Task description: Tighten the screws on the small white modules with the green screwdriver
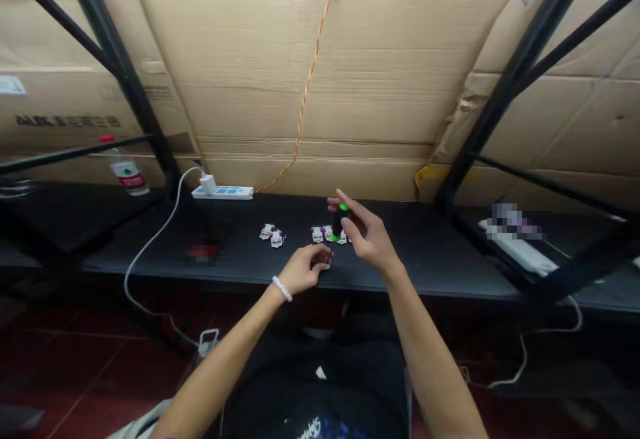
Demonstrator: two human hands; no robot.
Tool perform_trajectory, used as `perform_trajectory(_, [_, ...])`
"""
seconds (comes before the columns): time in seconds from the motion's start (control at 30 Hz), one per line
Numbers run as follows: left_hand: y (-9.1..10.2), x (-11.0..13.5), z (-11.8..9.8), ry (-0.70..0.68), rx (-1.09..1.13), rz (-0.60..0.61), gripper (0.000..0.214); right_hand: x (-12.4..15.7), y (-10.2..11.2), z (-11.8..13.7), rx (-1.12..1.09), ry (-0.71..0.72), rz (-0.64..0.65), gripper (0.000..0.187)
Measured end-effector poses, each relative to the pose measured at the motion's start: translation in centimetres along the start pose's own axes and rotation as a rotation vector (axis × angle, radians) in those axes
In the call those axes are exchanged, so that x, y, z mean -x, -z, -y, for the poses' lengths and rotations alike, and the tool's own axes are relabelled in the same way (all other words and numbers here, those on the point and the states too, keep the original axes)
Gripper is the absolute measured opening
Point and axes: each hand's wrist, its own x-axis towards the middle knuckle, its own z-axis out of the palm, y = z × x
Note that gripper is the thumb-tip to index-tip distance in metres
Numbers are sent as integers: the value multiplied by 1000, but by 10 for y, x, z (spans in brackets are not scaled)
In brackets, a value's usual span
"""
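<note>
My left hand (304, 269), with a white bead bracelet on its wrist, is curled on a small white piece (326, 265) at the front of the black table (425, 259). My right hand (364, 231) hovers just above the table, fingers bent around a small black object with green parts (341, 221). Several small white and magenta pieces lie in a row behind the hands, one pair (273, 235) to the left and more (323, 233) by the right hand.
A white power strip (223, 191) with a plugged charger and white cable lies at the back left. A plastic bottle (127, 171) stands far left. Cardboard sheets (350, 79) wall the back. Black frame struts (505, 99) cross both sides.
</note>
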Motion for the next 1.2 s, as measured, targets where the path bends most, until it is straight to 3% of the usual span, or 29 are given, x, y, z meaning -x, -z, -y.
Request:
perform_trajectory(0.2, [-2,1,3,-21,-56,-18,25,-2,1,-2,181,6,-90,43])
perform_trajectory(0.37, [-2,0,2,-7,-64,-9,23,-2,1,-1,35,-40,22,53])
perform_trajectory(0.57, [-2,-1,3,-5,-50,-26,21,-2,1,1,201,4,-76,42])
perform_trajectory(0.73, [-3,-1,3,-2,-50,-23,20,0,4,-1,50,2,-11,49])
perform_trajectory(0.9, [-3,-1,4,-8,-43,-32,21,-2,5,1,217,58,-95,37])
perform_trajectory(1.07, [-3,0,4,-21,-56,-27,22,0,3,2,115,57,-49,44])
perform_trajectory(1.2, [-4,0,7,-35,-77,-32,21,0,1,-2,179,108,-145,39])
